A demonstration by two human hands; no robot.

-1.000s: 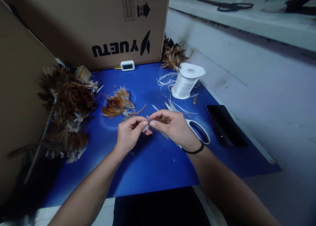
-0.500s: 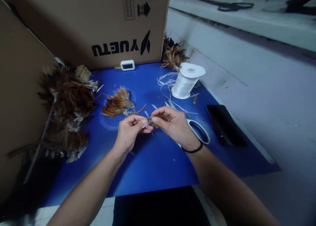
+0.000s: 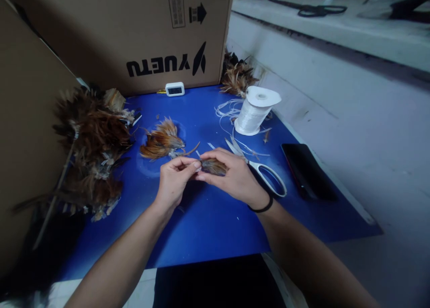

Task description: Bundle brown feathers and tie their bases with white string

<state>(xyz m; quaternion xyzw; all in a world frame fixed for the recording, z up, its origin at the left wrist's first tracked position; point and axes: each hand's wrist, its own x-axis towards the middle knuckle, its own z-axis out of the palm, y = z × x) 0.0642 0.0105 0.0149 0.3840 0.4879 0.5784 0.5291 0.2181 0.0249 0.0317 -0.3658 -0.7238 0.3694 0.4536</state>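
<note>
A small bunch of brown feathers (image 3: 215, 167) is held between both hands over the blue table (image 3: 201, 223). My left hand (image 3: 176, 175) pinches its bound end, where a bit of whitish ribbon shows. My right hand (image 3: 231, 175) curves around the feathers, thumb below and fingers above, closed lightly on them. Just beyond the right hand lie scissors (image 3: 268, 175) with white handles, blades pointing away. A loose orange-brown feather bunch (image 3: 161, 140) rests on the table past my left hand.
A white ribbon spool (image 3: 253, 113) stands at the back right with loose strands beside it. A dark phone (image 3: 307, 171) lies at the right edge. Feather piles (image 3: 97, 124) crowd the left side. A small white digital clock (image 3: 175, 89) stands before a large cardboard box (image 3: 110, 39).
My right hand has shifted its hold from a thumb-and-finger pinch near the bound end to a wider grasp around the feathers. More of the bunch shows. My left hand stays pinched.
</note>
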